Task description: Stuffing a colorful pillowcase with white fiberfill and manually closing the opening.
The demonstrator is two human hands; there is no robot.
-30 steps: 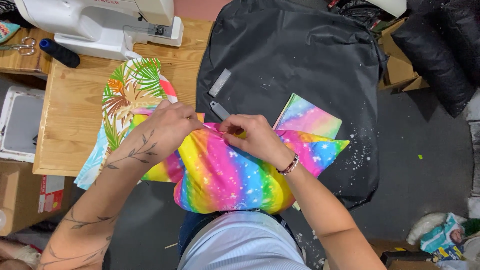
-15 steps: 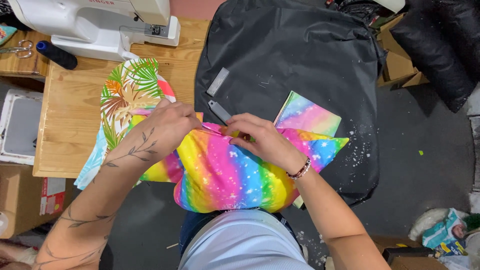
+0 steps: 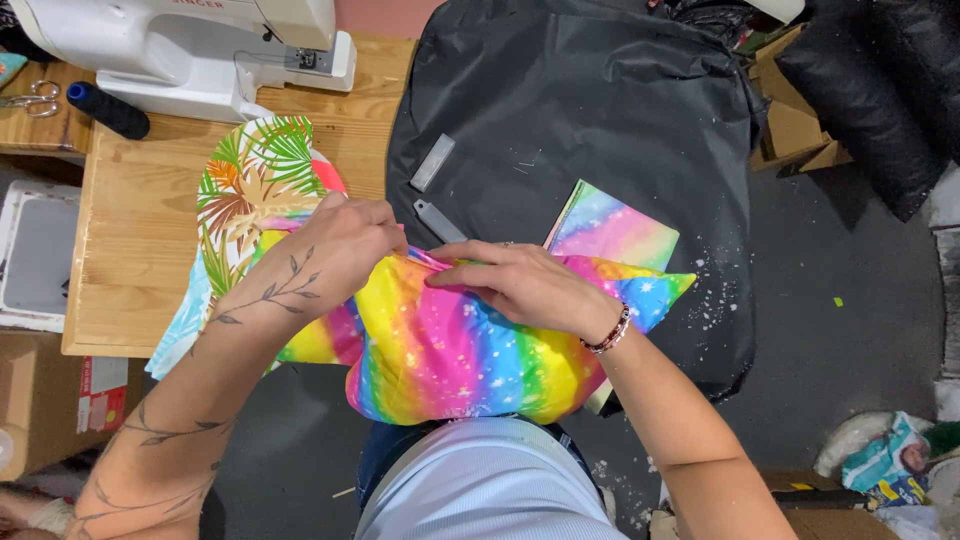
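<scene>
Head view, straight down, close above lap

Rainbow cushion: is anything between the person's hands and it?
Nothing visible. The left hand and right hand both rest directly on the rainbow cushion along its top edge, fingers pinching the fabric.

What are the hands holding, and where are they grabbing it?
Both hands hold the rainbow pillow at its top edge: the left hand pinches the edge at the left, and the right hand presses it shut beside it.
</scene>
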